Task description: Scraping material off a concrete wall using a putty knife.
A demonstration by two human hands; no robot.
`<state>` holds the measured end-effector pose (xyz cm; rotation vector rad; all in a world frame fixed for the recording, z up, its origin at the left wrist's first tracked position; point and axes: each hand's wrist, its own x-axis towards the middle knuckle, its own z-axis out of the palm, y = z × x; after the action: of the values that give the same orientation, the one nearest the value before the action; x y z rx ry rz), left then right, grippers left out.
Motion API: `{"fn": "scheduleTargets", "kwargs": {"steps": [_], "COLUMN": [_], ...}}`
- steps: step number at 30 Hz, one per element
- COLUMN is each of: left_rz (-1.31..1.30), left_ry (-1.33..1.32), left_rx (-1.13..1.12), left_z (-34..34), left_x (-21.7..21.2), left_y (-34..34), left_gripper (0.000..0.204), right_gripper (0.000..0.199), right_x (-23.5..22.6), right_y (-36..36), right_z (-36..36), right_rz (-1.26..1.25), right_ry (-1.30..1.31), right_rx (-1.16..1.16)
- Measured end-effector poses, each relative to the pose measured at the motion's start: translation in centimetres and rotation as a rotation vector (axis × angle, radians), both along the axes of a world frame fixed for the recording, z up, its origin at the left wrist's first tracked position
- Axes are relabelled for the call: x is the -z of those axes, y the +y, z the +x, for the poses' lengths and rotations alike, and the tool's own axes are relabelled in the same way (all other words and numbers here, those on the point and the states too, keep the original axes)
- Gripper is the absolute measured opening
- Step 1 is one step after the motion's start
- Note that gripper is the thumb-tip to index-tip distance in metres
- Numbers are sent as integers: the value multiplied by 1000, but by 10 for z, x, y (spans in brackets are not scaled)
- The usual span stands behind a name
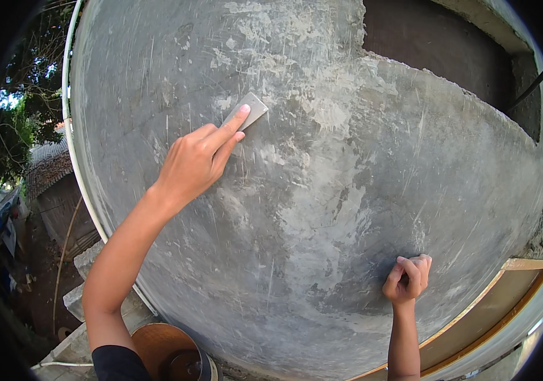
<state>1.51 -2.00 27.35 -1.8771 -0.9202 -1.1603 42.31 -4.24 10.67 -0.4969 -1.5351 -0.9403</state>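
Note:
My left hand (198, 155) is closed around a scraper with a flat, pale grey blade (252, 113). The index finger lies stretched along the blade, whose face is against the grey wall (214, 267); the handle is hidden in the palm. Rough whitish patches and thin scratches run over the plaster around the blade and down the middle. Lower on the right, my right hand (408, 278) is curled into a loose fist close to the wall, with nothing seen in it. Whether its knuckles touch the plaster I cannot tell.
A dark recess (443, 51) with a ragged edge opens at the upper right. Below right is a wooden frame (494, 311). A round brown container (163, 349) stands at the wall's foot, beside concrete blocks (84, 298). A white pipe (68, 120) follows the wall's left edge.

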Motion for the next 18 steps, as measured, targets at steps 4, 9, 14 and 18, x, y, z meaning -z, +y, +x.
{"fn": "scheduleTargets", "kwargs": {"steps": [4, 9, 14, 18], "left_rz": [-5, 5, 14, 16], "left_ry": [-6, -5, -9, -20], "left_rx": [-9, -12, -27, -36], "left_z": [1, 2, 3, 6], "left_x": [0, -1, 1, 3], "left_y": [-1, -1, 3, 6], "left_gripper": [48, 48, 48, 49], "right_gripper": [24, 24, 24, 23], "right_x": [-1, -1, 0, -1], "right_y": [0, 0, 0, -1], "right_z": [-1, -2, -3, -5], "right_rz": [-1, -9, -16, -32], "right_ry": [-7, -10, -9, -4], "right_rx": [-8, 9, 16, 40]}}
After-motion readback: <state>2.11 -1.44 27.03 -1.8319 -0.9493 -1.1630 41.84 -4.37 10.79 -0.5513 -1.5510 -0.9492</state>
